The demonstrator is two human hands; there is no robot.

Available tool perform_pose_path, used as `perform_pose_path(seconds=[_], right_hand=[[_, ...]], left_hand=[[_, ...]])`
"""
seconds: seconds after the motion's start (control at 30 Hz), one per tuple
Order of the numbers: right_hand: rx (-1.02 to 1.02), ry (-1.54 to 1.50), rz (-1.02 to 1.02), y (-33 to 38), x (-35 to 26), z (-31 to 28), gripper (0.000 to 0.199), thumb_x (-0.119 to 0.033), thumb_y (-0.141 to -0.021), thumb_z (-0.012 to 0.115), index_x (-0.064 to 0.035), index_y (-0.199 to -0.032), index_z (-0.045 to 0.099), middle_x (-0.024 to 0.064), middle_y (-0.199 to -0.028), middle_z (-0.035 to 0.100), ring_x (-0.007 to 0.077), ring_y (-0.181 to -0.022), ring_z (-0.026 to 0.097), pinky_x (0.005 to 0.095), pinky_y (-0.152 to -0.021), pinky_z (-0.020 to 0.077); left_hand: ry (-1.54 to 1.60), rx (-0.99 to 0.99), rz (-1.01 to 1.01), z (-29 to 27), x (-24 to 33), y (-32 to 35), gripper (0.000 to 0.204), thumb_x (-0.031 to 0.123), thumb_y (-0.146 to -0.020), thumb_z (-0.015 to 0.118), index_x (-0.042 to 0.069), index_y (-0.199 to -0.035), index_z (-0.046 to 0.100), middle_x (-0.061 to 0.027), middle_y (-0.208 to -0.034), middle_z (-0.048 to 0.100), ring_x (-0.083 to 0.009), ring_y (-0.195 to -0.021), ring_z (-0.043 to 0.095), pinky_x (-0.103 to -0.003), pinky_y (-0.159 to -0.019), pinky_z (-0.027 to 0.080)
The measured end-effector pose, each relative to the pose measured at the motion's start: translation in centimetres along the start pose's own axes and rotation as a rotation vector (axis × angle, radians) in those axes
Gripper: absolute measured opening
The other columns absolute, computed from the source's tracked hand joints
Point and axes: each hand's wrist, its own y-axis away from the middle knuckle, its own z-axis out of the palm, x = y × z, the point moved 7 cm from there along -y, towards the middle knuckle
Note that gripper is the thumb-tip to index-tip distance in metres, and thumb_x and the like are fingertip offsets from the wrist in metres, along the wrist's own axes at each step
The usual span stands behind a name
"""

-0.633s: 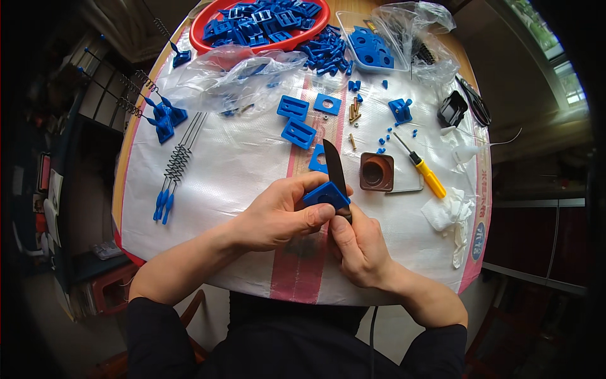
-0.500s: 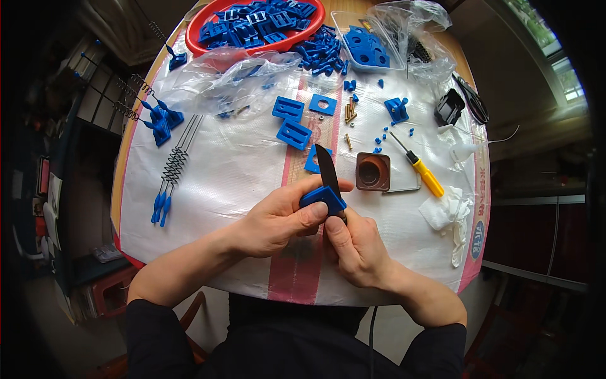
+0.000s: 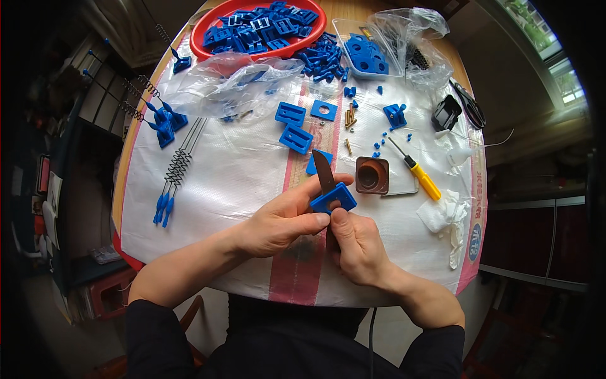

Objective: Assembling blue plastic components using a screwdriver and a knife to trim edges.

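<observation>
Low over the near middle of the table, my left hand [image 3: 281,218] grips a small blue plastic plate [image 3: 341,194] with a round hole in it. My right hand [image 3: 365,249] is closed round the handle of a knife, and its thumb presses at the plate's lower edge. The dark knife blade [image 3: 325,174] points away from me, partly behind the plate. Most of the handle is hidden by my fingers. Just beyond the blade lies a blue square plate [image 3: 314,165], and two slotted blue plates [image 3: 295,139] rest farther off.
A brown square container [image 3: 372,175] and a yellow-handled screwdriver [image 3: 424,180] lie to the right, near crumpled tissue [image 3: 442,215]. Brass screws [image 3: 349,117] sit mid-table. Blue-tipped springs [image 3: 173,174] lie left. At the back are a red basin [image 3: 197,41] of blue parts and plastic bags [image 3: 233,85].
The blue plate has turned in my hands, so its face with the hole now shows. The knife blade leans a little more to the left and sits slightly lower.
</observation>
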Motion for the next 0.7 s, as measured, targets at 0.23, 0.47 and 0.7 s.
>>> perform_pose_path(seconds=[0.23,0.47,0.7], right_hand=[[-0.214,-0.336,0.205,0.4,0.9,0.5,0.061,-0.047,-0.106,0.029,-0.0069,-0.066,0.051,-0.0015,-0.052,0.044,0.0080,-0.044,0.044,0.0245,-0.041,0.0347],[-0.156,-0.221,0.096,0.5,0.5,0.5,0.062,-0.044,-0.106,0.032,-0.0045,-0.062,0.051,0.0008,-0.051,0.046,0.0094,-0.047,0.046,0.0269,-0.044,0.0372],[0.100,-0.115,-0.067,0.3,0.5,-1.0,0.068,-0.050,-0.104,0.029,-0.0056,-0.056,0.048,0.0022,-0.047,0.045,0.0105,-0.039,0.045,0.0254,-0.037,0.0350]], left_hand=[[-0.076,0.011,0.012,-1.1,0.1,0.0,0.068,0.009,-0.083,0.076,0.002,-0.141,0.041,-0.0066,-0.127,0.054,-0.0141,-0.118,0.052,-0.031,-0.101,0.042],[-0.167,0.004,0.071,-1.4,0.2,-0.2,0.066,0.016,-0.079,0.081,0.002,-0.133,0.046,-0.0035,-0.116,0.058,-0.0116,-0.110,0.056,-0.029,-0.096,0.046],[-0.105,0.083,0.134,-1.6,0.6,-0.4,0.070,0.015,-0.082,0.079,0.002,-0.138,0.039,-0.0083,-0.109,0.060,-0.0142,-0.101,0.059,-0.028,-0.088,0.048]])
